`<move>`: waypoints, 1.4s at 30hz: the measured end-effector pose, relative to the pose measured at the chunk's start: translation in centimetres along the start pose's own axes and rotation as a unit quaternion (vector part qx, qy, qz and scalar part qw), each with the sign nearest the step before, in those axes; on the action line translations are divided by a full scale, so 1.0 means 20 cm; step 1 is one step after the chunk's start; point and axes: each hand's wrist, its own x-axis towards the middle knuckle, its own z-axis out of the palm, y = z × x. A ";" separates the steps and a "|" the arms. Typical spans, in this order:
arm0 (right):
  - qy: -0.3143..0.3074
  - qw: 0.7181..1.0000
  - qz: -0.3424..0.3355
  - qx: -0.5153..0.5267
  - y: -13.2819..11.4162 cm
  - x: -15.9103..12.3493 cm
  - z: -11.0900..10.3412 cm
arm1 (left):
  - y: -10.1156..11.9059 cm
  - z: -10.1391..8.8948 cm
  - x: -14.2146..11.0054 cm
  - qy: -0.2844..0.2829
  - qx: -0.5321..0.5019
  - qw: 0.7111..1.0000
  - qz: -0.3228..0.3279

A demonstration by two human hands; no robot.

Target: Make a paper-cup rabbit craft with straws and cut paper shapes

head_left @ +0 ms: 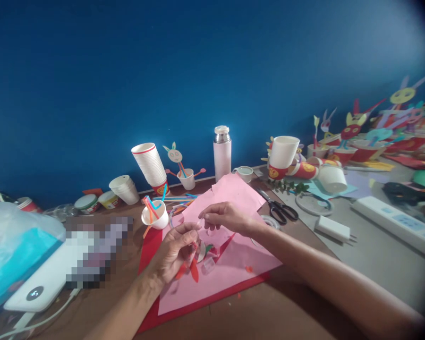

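Observation:
My left hand (175,252) is closed around a small paper craft piece (198,257) with red, white and green cut-outs hanging below the fingers. My right hand (224,216) is pinched, thumb against fingertips, just above and right of it; what it pinches is too small to name. Both hands hover over pink paper sheets (233,264) that lie on a red sheet (150,245). A small white paper cup (156,217) with coloured strips stands just left of the hands.
Black scissors (279,208) and a tape roll (271,221) lie right of the pink paper. Behind stand stacked paper cups (150,165), a steel-capped flask (222,153) and a cup figure (184,172). Finished paper-cup crafts (354,137), a power strip (393,222) and a white charger (333,229) sit to the right.

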 end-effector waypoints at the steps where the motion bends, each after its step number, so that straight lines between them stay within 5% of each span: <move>1: -0.010 1.000 -0.002 0.015 0.02 0.01 -0.02 | 0.01 0.00 0.00 -0.010 -0.015 1.000 -0.004; 6: 0.055 0.998 -0.017 0.026 0.06 0.04 -0.17 | 0.04 0.01 0.00 0.003 -0.054 0.999 -0.005; 12: 0.117 0.951 -0.004 -0.287 -0.02 0.01 -0.44 | 0.06 -0.02 0.01 0.041 -0.002 0.998 0.053; 15: 0.135 0.924 0.012 -0.359 -0.02 -0.01 -0.52 | 0.07 -0.02 0.01 0.075 0.007 0.994 0.078; 22: 0.196 0.883 0.042 -0.425 -0.03 -0.03 -0.59 | 0.07 -0.03 0.03 0.104 0.025 0.991 0.078; 26: 0.156 0.814 0.142 -0.542 -0.06 -0.07 -0.63 | 0.07 -0.06 0.03 0.107 0.025 0.991 0.079; 30: 0.149 0.774 0.249 -0.563 -0.06 -0.14 -0.74 | 0.06 -0.07 0.04 0.107 0.023 0.991 0.075; 35: 0.115 0.751 0.351 -0.547 0.03 -0.17 -0.82 | 0.05 -0.06 0.04 0.108 0.016 0.990 0.087; 42: 0.159 0.722 0.354 -0.573 0.17 -0.13 -0.75 | 0.06 -0.07 0.03 0.125 0.030 0.988 0.089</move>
